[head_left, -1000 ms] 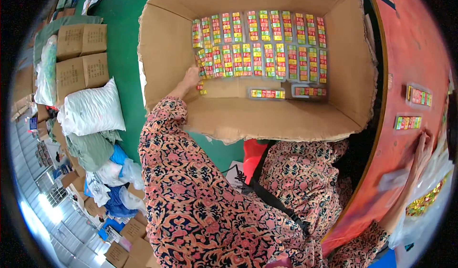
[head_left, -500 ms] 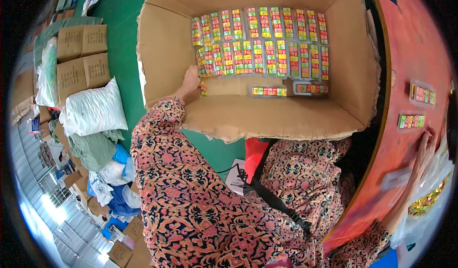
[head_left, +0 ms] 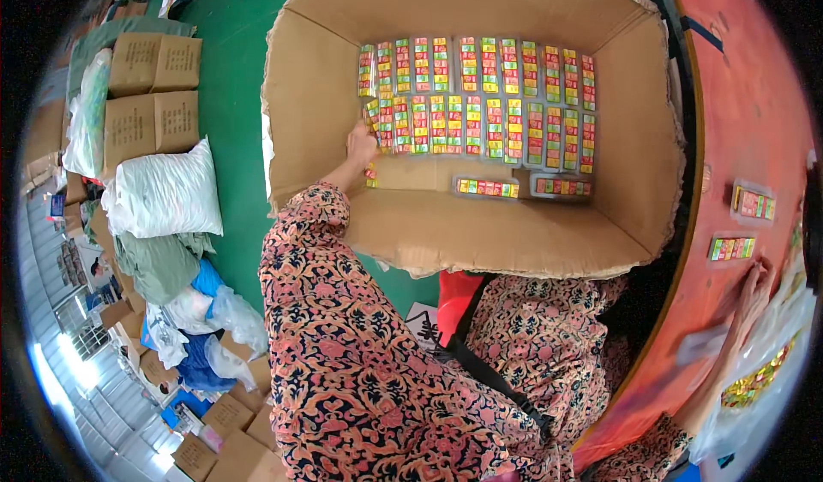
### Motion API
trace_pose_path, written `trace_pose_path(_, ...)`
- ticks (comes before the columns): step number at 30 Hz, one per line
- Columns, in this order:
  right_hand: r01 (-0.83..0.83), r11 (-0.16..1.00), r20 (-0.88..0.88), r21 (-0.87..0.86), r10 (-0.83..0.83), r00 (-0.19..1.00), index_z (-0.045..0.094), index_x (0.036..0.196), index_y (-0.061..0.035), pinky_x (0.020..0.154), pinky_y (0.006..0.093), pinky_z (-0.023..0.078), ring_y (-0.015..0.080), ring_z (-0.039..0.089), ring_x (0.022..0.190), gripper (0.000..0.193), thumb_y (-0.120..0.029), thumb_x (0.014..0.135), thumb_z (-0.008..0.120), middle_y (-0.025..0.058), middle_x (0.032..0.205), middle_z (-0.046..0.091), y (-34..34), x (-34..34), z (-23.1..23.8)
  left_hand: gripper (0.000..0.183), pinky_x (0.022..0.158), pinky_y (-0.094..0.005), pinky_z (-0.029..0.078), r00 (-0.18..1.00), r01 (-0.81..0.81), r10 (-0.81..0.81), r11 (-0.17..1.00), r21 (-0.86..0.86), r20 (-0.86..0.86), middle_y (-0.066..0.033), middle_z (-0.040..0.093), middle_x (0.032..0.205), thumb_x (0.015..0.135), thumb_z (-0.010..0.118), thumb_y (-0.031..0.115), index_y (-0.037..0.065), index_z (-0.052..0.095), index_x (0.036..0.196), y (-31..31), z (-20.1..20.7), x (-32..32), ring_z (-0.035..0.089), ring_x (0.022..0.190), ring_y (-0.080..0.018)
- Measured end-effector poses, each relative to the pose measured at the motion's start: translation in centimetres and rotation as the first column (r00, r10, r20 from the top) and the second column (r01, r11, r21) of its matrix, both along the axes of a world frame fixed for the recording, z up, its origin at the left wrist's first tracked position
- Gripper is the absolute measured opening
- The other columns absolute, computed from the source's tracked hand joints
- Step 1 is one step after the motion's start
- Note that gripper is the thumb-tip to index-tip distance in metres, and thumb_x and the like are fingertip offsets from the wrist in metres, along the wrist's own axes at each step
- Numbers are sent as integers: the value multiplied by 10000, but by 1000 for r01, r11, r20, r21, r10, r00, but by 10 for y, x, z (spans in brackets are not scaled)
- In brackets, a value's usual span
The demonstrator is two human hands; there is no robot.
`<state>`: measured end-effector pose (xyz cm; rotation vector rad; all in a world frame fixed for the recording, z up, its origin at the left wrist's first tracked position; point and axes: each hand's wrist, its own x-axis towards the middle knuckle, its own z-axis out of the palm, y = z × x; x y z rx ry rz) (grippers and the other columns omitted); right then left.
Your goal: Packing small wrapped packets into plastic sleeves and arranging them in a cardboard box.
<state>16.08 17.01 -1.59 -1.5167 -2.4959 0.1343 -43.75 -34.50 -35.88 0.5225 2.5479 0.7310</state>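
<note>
Inside a large cardboard box [head_left: 317, 70], two rows of clear packs [head_left: 446, 123] stand side by side, each holding small red, yellow and green pieces. My left hand [head_left: 362, 143] reaches in at the left wall. Its fingers are bent around the tilted leftmost pack [head_left: 371, 115] of the nearer row, partly hiding it. Just below my wrist shows a small bit of another colourful pack [head_left: 370, 176]. My right hand [head_left: 754, 280], somewhat blurred, rests on the red table [head_left: 729, 79] with fingers stretched out, just below a colourful pack [head_left: 732, 247].
Two packs lie crosswise near the box's front wall, one of them a flat pack [head_left: 486, 188]. Another pack [head_left: 754, 202] is farther up the table. A clear plastic bag with gold contents [head_left: 759, 377] sits at right. Stacked cartons [head_left: 154, 126] and a white sack [head_left: 167, 190] stand at left.
My left hand has moved slightly up along the left wall to the leftmost pack of the nearer row. My right hand remains by the table packs. The whole view has shifted a little.
</note>
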Motion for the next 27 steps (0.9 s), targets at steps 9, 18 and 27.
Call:
trace_pose_path(9, -6, 999, 18, 33, 6, 1000, 506, 1086, 22, 785, 358, 430, 309, 549, 907, 315, -228, 906, 439, 203, 1003, 575, -2, -4, 6, 256, 804, -447, 415, 977, -174, 185, 979, 104, -106, -228, 566, 960, 788, 496, 180, 29, 570, 982, 24, 27, 17, 533, 924, -386)
trace_pose_path(18, 17, 999, -15, 35, -17, 1000, 510, 1078, 19, 764, 371, 434, 338, 555, 878, 297, -211, 910, 425, 228, 976, 573, -7, -10, 0, 239, 784, -436, 429, 979, -194, 198, 978, 74, -43, -234, 559, 1004, 788, 490, 146, 40, 583, 980, 25, 25, 4, 549, 930, -350)
trace_pose_path(27, 38, 995, 80, 96, -46, 996, 510, 1087, 7, 763, 392, 429, 372, 549, 901, 303, -220, 910, 414, 239, 1004, 572, -10, -9, 7, 116, 704, -458, 446, 883, 233, -207, 972, 11, -421, -235, 558, 861, 726, 475, -4, -3, 561, 804, 39, 56, -10, 545, 820, -403)
